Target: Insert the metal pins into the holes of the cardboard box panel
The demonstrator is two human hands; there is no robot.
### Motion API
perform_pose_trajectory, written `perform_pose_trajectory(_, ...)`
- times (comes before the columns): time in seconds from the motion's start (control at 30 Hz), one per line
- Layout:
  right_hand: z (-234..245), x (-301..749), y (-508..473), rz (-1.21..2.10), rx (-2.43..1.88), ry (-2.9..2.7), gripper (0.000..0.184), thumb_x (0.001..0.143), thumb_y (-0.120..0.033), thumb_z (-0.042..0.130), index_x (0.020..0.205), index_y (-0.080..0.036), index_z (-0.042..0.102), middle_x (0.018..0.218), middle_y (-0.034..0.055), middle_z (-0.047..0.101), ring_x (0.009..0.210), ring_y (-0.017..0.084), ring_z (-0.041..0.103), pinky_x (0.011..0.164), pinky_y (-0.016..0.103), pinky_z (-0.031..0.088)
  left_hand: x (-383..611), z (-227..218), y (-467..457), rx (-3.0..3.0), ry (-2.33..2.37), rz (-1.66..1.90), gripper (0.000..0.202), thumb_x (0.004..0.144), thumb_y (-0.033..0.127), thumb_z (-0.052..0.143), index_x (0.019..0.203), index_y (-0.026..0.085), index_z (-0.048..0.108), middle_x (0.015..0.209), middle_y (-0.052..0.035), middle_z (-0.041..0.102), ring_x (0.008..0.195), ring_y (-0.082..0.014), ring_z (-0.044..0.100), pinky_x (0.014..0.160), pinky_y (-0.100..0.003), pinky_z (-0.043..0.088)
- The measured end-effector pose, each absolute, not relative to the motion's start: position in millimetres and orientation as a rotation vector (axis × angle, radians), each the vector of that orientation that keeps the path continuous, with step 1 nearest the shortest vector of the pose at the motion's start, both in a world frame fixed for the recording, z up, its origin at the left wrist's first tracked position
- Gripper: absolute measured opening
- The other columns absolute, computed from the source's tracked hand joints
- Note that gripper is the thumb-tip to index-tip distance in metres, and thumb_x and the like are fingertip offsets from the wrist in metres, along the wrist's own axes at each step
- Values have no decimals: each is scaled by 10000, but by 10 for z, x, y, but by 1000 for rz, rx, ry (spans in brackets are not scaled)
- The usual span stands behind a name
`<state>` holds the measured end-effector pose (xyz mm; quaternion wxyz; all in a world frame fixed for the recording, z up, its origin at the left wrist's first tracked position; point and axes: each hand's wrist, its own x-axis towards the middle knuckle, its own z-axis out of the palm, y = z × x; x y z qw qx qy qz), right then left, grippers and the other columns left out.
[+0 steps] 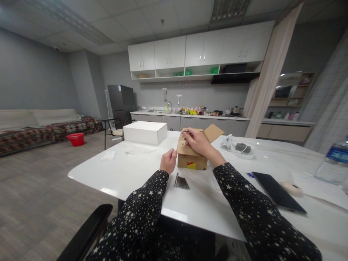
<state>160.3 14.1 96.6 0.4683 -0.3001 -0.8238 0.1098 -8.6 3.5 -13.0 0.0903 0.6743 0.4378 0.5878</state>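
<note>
A small brown cardboard box stands on the white table in front of me, one flap raised at its right. Small holes show in its top. My right hand is over the box top, fingers pinched together at the surface; what they hold is too small to name. Beside the box's left side, my left hand is closed in a fist, and anything inside it is hidden. Several thin grey metal rods, perhaps nails, lie in a row on the table just in front of the box.
A white box stands at the back left, near crumpled clear plastic. Right of the cardboard box lies a white round item with a cable. Further right are a black tablet, a beige mouse-like object and a water bottle.
</note>
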Motion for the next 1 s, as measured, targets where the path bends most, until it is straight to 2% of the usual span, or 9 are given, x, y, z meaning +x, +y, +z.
perform_pose_trajectory(0.13, 947, 1598, 146, 299, -690, -2034, 249, 957, -300, 496, 1161, -191, 589, 806, -3, 644, 600, 128, 617, 666, 271, 484, -91, -138, 45, 2009, 1301, 1749, 382, 946, 444, 347, 644, 215, 294, 553, 56, 302, 560, -116, 337, 580, -267, 255)
perform_pose_trajectory(0.2, 943, 1602, 143, 315, -666, -2035, 299, 956, -299, 501, 1233, -206, 561, 799, -14, 630, 603, 129, 620, 677, 278, 490, -91, -140, 43, 2008, 1301, 1752, 380, 948, 440, 345, 645, 215, 295, 553, 57, 300, 561, -115, 338, 582, -266, 257)
perform_pose_trajectory(0.43, 951, 1609, 116, 394, -638, -2037, 297, 990, -390, 441, 1127, -199, 623, 820, 8, 633, 610, 125, 606, 650, 274, 505, -82, -131, 34, 2010, 1298, 1752, 384, 947, 440, 350, 643, 215, 291, 553, 57, 300, 555, -114, 333, 579, -265, 256)
perform_pose_trajectory(0.77, 957, 1613, 161, 383, -685, -1970, 322, 988, -395, 427, 1111, -194, 647, 798, 10, 633, 608, 124, 597, 618, 247, 507, -80, -117, -6, 2012, 1294, 1743, 378, 970, 439, 323, 665, 217, 309, 569, 52, 325, 554, -117, 357, 585, -263, 276)
perform_pose_trajectory(1.0, 1001, 1585, 98, 327, -700, -1931, 298, 976, -344, 440, 1083, -182, 665, 721, 1, 617, 580, 132, 608, 594, 244, 500, -60, -80, -105, 2141, 1349, 1601, 291, 989, 439, 310, 846, 228, 450, 564, 49, 439, 533, -140, 444, 570, -255, 287)
